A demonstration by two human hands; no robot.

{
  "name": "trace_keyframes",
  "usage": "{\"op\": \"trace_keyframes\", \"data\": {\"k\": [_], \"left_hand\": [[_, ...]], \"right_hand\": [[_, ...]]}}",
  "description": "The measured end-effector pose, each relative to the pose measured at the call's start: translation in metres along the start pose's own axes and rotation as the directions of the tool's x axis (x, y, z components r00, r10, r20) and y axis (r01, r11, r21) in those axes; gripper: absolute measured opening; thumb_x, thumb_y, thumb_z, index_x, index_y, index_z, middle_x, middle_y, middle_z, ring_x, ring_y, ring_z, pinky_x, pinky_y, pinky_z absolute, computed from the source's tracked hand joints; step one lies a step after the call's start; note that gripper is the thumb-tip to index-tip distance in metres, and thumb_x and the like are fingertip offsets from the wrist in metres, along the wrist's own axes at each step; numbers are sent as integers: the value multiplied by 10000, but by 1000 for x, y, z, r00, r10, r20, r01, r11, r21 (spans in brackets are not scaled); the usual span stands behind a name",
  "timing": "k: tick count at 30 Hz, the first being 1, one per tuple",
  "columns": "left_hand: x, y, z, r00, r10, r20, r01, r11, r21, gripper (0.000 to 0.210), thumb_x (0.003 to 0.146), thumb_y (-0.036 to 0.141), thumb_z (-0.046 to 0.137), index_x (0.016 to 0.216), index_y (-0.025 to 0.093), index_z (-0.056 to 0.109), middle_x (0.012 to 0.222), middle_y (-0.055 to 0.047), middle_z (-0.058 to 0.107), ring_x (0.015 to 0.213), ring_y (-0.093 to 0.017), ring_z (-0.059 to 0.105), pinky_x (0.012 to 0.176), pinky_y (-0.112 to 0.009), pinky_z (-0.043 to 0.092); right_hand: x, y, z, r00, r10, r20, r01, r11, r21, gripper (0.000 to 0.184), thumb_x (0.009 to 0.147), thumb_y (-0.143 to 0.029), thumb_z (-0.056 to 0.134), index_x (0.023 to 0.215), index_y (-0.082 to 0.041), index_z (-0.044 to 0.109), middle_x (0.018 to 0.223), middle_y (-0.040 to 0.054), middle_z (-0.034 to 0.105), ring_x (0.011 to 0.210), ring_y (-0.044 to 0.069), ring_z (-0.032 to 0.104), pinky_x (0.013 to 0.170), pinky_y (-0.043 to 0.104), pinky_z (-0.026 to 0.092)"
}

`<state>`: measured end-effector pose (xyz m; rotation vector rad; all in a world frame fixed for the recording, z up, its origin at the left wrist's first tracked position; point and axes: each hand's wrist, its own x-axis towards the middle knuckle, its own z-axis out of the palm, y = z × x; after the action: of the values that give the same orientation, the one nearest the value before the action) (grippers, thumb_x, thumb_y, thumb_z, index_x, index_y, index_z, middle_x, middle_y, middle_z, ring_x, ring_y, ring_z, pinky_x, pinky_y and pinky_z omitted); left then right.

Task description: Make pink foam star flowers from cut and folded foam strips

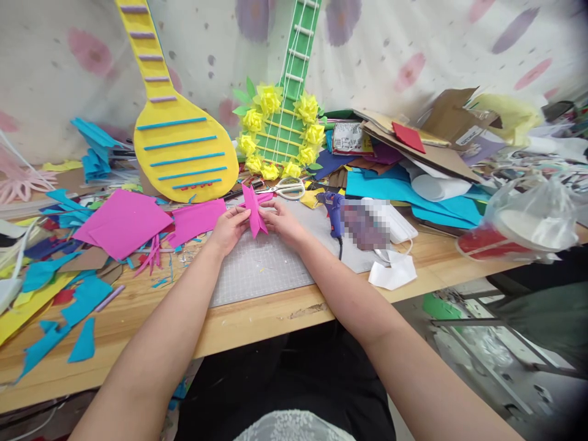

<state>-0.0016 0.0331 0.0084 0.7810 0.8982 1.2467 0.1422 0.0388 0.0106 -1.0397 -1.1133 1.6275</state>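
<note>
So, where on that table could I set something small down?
Mainly the cutting mat, between the left forearm and right forearm, on the near side of the pink piece; only tiny bits lie there. Some bare wood shows between the blue scraps and left forearm. The back right is crowded with cardboard and blue sheets.

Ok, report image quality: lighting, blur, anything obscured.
Head view: light soft and fairly even, upper right corner dark; pixelated block right of the glue gun hides detail; plastic bag toward the right edge looks softer than the folded pink paper between the left hand and right hand.
</note>
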Motion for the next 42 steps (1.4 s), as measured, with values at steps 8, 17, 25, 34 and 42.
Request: {"op": "trace_keyframes", "data": {"k": [8,17,25,34,42], "left_hand": [[2,-3,-1,998,-14,-64,18,998,58,191,621,206,749,678,152,575,644,1,648,633,-126,632,710,-296,505],[1,1,-2,997,6,-73,-9,999,-46,98,670,174,671,717,153,588,754,-45,698,782,-162,664,758,-303,509],[0,-1,-2,998,-58,30,59,997,-51,122,652,202,703,743,157,635,729,-22,682,737,-144,655,765,-295,499],[-8,1,4,989,-17,148,12,999,33,147,585,203,763,639,150,638,693,-16,665,668,-128,617,760,-305,488],[-6,-1,1,996,-8,90,7,1000,14,137,604,170,745,643,146,616,747,-26,687,715,-125,631,779,-289,486]], "right_hand": [[4,0,-7,990,-102,-99,94,992,-87,231,752,-235,650,914,-205,488,639,-64,585,572,79,576,588,214,478],[10,5,-9,964,-218,-152,185,961,-205,229,738,-224,630,912,-216,481,677,-58,606,602,83,582,601,218,485],[7,1,-6,983,-154,-100,142,983,-117,238,752,-254,651,904,-222,471,719,-44,613,615,84,586,618,234,505],[6,2,-6,990,-89,-109,74,988,-133,155,792,-313,595,884,-198,543,693,-39,597,601,69,567,617,207,487],[16,6,-12,967,-112,-229,53,967,-250,53,771,-189,520,798,-184,565,674,-36,611,587,84,559,661,233,474]]}}
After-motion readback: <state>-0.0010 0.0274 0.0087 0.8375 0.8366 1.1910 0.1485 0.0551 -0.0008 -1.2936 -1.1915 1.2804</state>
